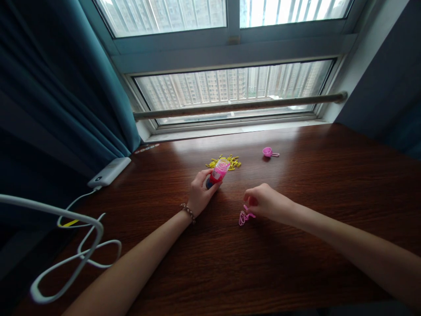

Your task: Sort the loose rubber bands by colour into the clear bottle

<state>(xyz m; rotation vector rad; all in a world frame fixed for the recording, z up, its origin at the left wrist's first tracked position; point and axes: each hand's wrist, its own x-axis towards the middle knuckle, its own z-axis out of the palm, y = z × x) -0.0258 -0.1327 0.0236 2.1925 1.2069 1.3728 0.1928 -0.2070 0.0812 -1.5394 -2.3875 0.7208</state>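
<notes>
My left hand (201,189) is wrapped around a small bottle (217,174) with a clear open mouth, a red and blue lower part and pink contents. The bottle leans to the right, just in front of a heap of thin yellow pieces (233,162). To the right, my right hand (259,201) is closed in a pinch at a few thin pink looped pieces (242,217) on the table. One pink piece shows at its fingertips; the fingers partly hide it. Farther back lies a pink round cap (267,152) with a loop handle.
The dark brown wooden table (184,272) reaches back to a window with a horizontal rail (243,106). On the left, a white power bank (110,171) lies by the blue curtain (108,87). Its white cable (67,215) loops near my left forearm.
</notes>
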